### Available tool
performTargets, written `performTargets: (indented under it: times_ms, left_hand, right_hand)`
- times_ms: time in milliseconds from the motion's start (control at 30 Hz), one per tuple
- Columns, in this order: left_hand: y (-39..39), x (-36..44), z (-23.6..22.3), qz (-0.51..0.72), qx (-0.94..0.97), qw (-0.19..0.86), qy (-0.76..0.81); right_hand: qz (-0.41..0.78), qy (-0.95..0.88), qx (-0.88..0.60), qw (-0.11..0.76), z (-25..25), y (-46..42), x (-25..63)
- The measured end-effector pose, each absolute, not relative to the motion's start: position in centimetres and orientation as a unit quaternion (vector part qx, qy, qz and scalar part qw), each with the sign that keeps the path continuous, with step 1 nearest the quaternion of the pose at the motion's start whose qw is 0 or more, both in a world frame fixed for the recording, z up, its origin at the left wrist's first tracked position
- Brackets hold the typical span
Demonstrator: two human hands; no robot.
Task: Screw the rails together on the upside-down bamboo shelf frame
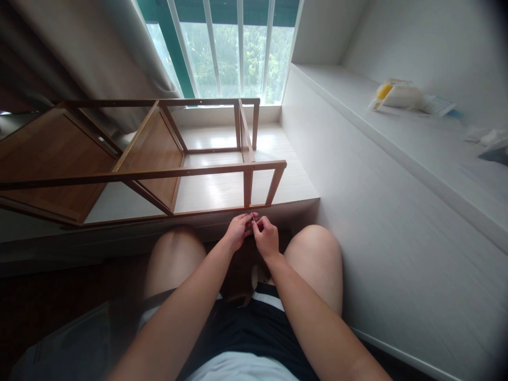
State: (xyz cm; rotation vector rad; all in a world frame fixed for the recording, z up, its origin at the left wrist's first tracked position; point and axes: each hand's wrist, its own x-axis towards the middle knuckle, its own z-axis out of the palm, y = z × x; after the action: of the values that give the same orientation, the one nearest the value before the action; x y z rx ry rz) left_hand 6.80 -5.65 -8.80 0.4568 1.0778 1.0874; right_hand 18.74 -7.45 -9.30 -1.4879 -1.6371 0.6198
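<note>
A brown wooden shelf rack [214, 169] lies on its side on the pale ledge, its frame rails running left to right. At its near lower rail, close to the right end, my two hands meet. My right hand [266, 238] is closed, pinching a thin light-coloured rod [253, 217] that points up toward the rail. Close against it, my left hand [238, 232] has its fingers bent together by the rod's tip. Whether a small part sits in the left fingertips is too small to tell.
Behind the rack is a barred window [226, 58], with a grey curtain [115, 47] at the left. A pale panelled wall and shelf [357, 116] stand on the right. A packet with a yellow part [397, 95] lies on that shelf. My knees flank the hands.
</note>
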Motion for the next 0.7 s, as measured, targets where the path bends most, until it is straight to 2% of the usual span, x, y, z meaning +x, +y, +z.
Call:
performTargets:
  times_ms: [267,700]
  left_hand:
    - [-5.65,6.82,-8.92,0.486,0.213,0.701,0.476]
    - [-5.59,6.34,-8.53,0.469,0.24,0.706,0.473]
  right_hand:
    - [0.198,-0.677,-0.612,0.357,-9.31,-7.46,18.54]
    - [0.112,-0.716,-0.591,0.355,-9.62,-7.36,18.23]
